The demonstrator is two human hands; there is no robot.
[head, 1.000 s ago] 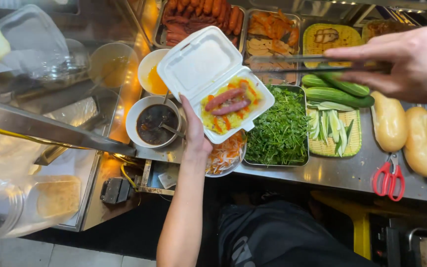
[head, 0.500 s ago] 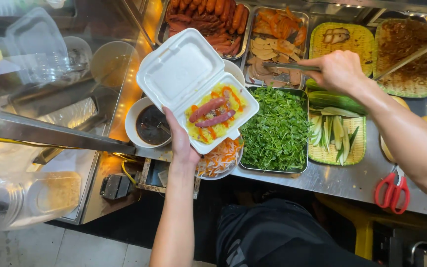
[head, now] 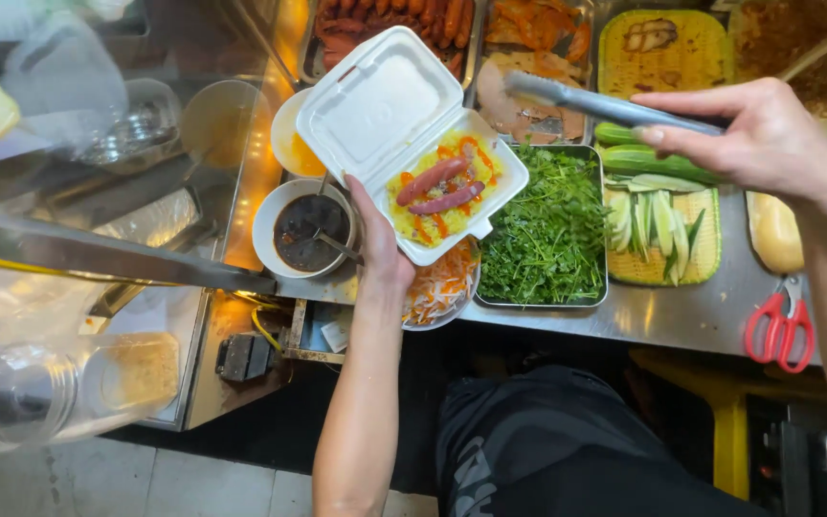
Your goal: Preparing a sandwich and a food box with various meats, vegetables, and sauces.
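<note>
White foam box [head: 404,124] sits level at centre frame on the cupping left hand [head: 380,244]; the right hand [head: 768,139], upper right, should keep the tongs [head: 605,103] pinched low over the meat tray [head: 528,67].

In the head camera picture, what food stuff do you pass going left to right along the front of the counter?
Bowl of dark sauce → white foam box held by the left hand → tray of green herbs → sliced cucumber → bread roll → red scissors.

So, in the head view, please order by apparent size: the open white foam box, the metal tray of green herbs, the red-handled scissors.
1. Open white foam box, though nearer the camera.
2. Metal tray of green herbs.
3. Red-handled scissors.
</note>
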